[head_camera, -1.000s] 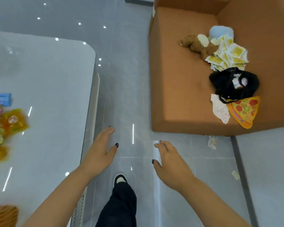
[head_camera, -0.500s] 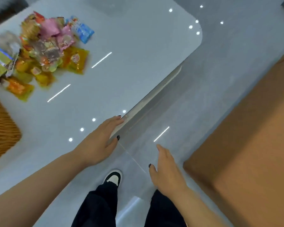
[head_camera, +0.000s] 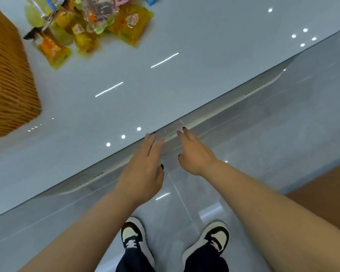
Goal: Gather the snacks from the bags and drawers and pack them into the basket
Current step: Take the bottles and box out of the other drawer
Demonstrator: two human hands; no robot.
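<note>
A pile of snack packets (head_camera: 90, 26), mostly yellow, orange and clear, lies on the glossy white table (head_camera: 165, 85) at the far left. The woven brown basket (head_camera: 6, 75) stands at the left edge, beside the pile. My left hand (head_camera: 143, 171) and my right hand (head_camera: 194, 152) are both open and hold nothing. Their fingertips reach the table's near edge, where a drawer front (head_camera: 173, 132) runs below the tabletop. The hands are close together, a few centimetres apart.
An orange-brown sofa corner (head_camera: 326, 193) shows at the right edge. Grey tiled floor (head_camera: 263, 134) lies between table and sofa. My two shoes (head_camera: 133, 238) stand on it below the hands.
The view has swung left and down, away from the sofa to the table. Both hands have moved forward to the table's edge and drawn closer together.
</note>
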